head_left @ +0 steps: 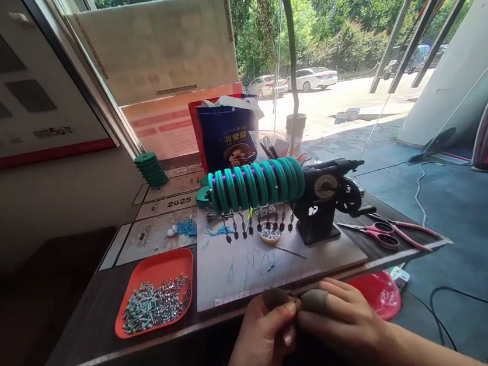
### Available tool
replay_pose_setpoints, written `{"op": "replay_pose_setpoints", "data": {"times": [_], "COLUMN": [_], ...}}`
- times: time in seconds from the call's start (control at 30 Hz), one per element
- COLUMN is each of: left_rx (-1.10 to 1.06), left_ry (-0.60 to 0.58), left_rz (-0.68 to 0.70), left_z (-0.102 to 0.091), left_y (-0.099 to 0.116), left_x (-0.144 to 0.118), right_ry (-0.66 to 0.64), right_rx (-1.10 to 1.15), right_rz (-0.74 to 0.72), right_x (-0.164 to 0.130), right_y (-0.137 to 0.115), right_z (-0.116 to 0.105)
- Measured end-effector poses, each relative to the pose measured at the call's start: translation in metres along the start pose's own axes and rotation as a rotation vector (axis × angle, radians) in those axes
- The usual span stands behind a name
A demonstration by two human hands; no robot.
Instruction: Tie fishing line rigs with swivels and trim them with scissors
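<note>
My left hand (pixel 265 330) and my right hand (pixel 350 318) meet at the front edge of the table, fingertips pinched close together. Whatever small thing they grip between them is too small and covered to name. Greyish covers sit on a finger of each hand. Beyond them, on a pale board (pixel 234 290), stands a black hand-cranked winder (pixel 318 215) carrying a row of green ring spools (pixel 257 184). Dark weights on short lines hang under the spools. Behind these is a small round dish (pixel 270 234) of silvery beads. A thin metal rod (pixel 290 252) lies nearby.
An orange tray (pixel 182 259) with metal pieces lies to the left. Pink-handled scissors (pixel 382 235) and pliers (pixel 412 234) are at the right edge. A blue bag (pixel 216 133) and a lamp stem (pixel 293 54) stand behind. A red plastic bag (pixel 378 297) is below the table.
</note>
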State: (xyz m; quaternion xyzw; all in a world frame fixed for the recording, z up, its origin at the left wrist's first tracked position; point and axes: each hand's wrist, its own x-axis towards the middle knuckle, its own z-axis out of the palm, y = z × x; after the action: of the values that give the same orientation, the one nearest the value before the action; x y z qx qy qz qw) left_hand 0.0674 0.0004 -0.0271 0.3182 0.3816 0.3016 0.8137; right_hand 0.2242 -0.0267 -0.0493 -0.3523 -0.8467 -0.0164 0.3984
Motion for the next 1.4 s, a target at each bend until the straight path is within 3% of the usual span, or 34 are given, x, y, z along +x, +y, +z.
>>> {"op": "replay_pose_setpoints", "data": {"times": [0.17,0.23,0.33,0.5,0.77,0.97,1.13,1.23,1.4], "left_rx": [0.086,0.123,0.261,0.462,0.389,0.449,0.515,0.682,0.972], "left_ry": [-0.024,-0.039,-0.004,0.110,-0.059,0.135,0.174,0.222,0.230], "left_rz": [-0.052,-0.070,-0.030,0.059,-0.049,0.044,0.063,0.190,0.410], "left_z": [0.002,0.003,0.004,0.005,0.008,0.012,0.017,0.016,0.010], "left_y": [0.002,0.003,0.001,-0.003,0.002,-0.022,-0.030,-0.028,-0.020], "left_x": [0.000,0.000,0.002,0.007,0.010,0.016,0.019,0.019,0.016], "right_ry": [0.016,-0.016,-0.079,-0.085,-0.021,-0.016,-0.027,-0.048,0.056], "right_rx": [0.771,1.093,1.408,1.475,1.202,1.223,1.164,0.864,-0.113], "right_rz": [0.817,1.060,1.216,1.247,1.174,1.197,1.192,0.957,0.167], "right_x": [-0.009,-0.013,-0.021,-0.033,-0.029,-0.050,-0.061,-0.059,-0.036], "right_y": [-0.002,-0.001,0.000,-0.002,0.001,0.003,0.005,-0.001,-0.017], "right_z": [0.005,0.008,0.017,0.025,0.015,0.015,0.006,0.006,0.009]}}
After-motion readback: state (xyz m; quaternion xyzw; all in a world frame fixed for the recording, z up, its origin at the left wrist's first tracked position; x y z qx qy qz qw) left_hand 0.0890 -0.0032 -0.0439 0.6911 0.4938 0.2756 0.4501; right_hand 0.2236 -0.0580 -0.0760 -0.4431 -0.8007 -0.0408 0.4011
